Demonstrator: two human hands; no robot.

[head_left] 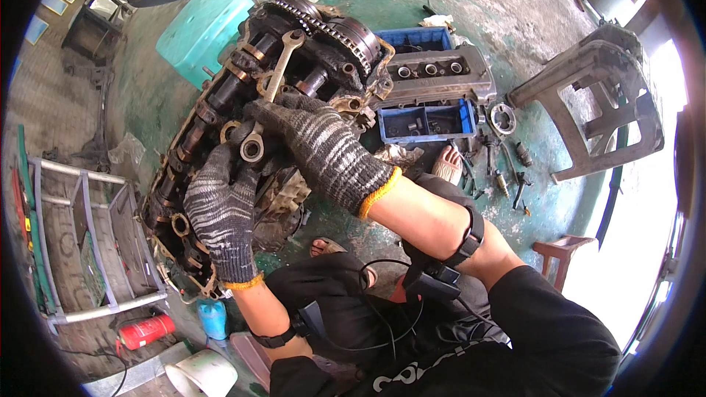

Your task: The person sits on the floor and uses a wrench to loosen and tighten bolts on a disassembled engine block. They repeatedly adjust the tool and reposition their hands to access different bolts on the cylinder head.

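Note:
A combination wrench [279, 72] lies slantwise over the engine's cylinder head [193, 138], its open jaw up by the timing chain [323, 28] and its ring end toward me. My right hand [305, 129], in a grey striped knit glove, is closed round the wrench's shank. Beside the ring end, my gloved left hand [220, 209] has its fingers curled in low over the cylinder head. What those fingers grip is hidden. Camshafts with dark lobes and bearing caps run along the head, and chain sprockets [355, 38] sit at its far end.
On the floor to the right are a valve cover [441, 73], a blue divided tray [428, 122] and several loose tools and parts. A grey plastic stool [599, 99] stands farther right. A teal box [204, 35] is behind the engine. At left are a metal rack [99, 239] and a fire extinguisher [145, 331].

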